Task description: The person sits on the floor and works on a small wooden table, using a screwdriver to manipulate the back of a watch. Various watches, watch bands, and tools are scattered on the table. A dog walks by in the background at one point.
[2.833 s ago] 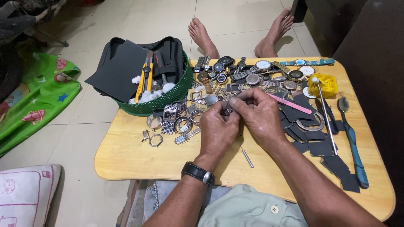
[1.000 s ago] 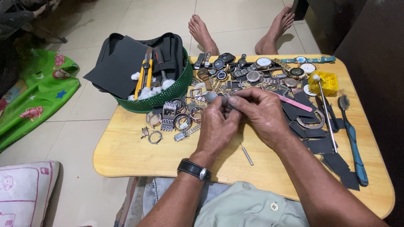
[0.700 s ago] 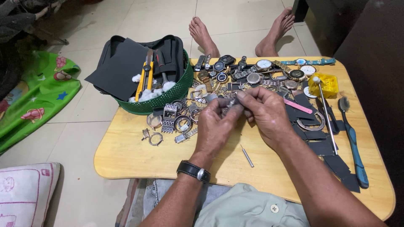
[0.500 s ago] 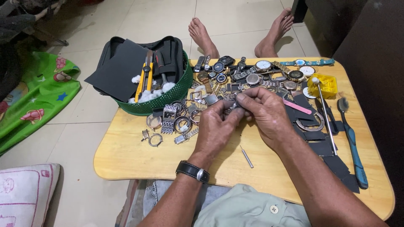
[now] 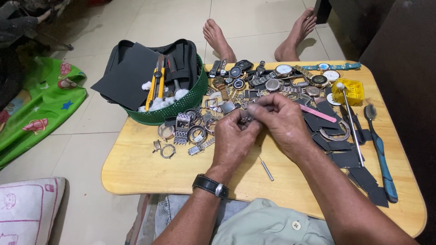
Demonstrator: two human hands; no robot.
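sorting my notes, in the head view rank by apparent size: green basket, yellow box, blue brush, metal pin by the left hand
1. green basket
2. blue brush
3. yellow box
4. metal pin

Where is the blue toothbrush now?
In the head view, the blue toothbrush lies on the right side of the wooden table, near its right edge, beside the dark patches and below the yellow box.

The tabletop [image 5: 136, 168] is pale yellow wood, and the mesh basket [image 5: 181, 106] on it is green with black sheets [image 5: 129, 75] and yellow-handled cutters [image 5: 156, 86] inside. A yellow plastic block [image 5: 352, 90], a pink strip [image 5: 320, 113] and a blue-handled brush [image 5: 383, 163] lie among silver and gold watch parts [image 5: 272, 84]; the wrist strap [image 5: 210, 185] is black.
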